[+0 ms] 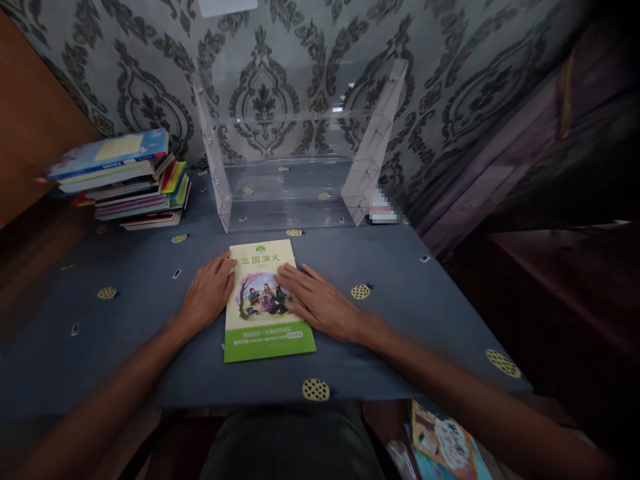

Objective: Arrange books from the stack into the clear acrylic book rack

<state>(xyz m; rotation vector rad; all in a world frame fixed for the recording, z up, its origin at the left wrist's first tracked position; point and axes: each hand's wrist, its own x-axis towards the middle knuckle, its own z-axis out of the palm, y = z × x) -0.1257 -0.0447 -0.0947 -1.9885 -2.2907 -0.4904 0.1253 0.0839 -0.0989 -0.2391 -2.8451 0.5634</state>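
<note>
A closed book (270, 338) with a cream and green cover lies face up on the blue table in front of me. Its cover shows a painted scene of figures under a tree, with Chinese characters above. My left hand (209, 291) rests along the book's left edge, fingertips touching it near the upper corner. Across the cover's right side lies my right hand (320, 300), flat with its fingers spread over part of the picture. Neither hand has the book lifted.
A clear acrylic shelf (223, 200) stands behind the book against the patterned wall. At the left is a stack of books (135, 187). The tablecloth (400, 333) has pineapple prints. Below the table's front edge, more books (445, 440) lie at the right.
</note>
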